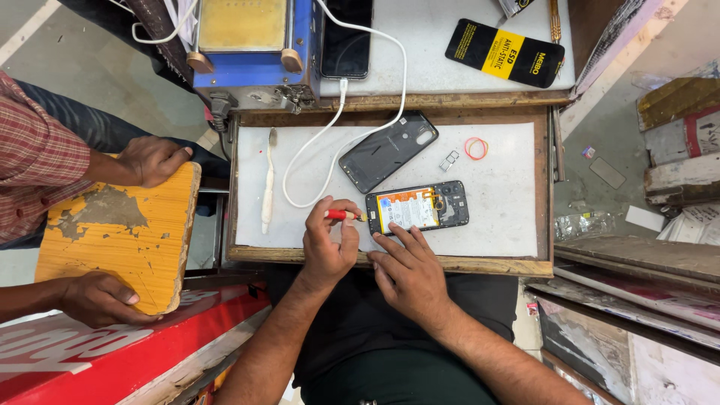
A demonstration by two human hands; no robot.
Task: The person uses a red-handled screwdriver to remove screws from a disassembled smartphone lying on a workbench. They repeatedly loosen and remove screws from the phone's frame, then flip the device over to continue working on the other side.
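An opened phone point(417, 208) with its back off lies on a white mat point(495, 202), showing an orange-and-white battery. My left hand point(328, 246) grips a small red-handled screwdriver point(342, 215), whose tip is at the phone's left edge. My right hand point(407, 271) rests at the tray's near edge, with its fingertips touching the phone's lower side. The dark grey back cover point(388, 150) lies just beyond the phone.
A white toothbrush point(268, 180), a white cable point(330, 127), a small metal card tray point(448, 160) and a red rubber band point(475, 148) lie on the mat. Behind stand a blue machine point(247, 45), a black phone point(346, 37) and a black-yellow packet point(504, 52). On the left, another person's hands hold a worn wooden board point(120, 232).
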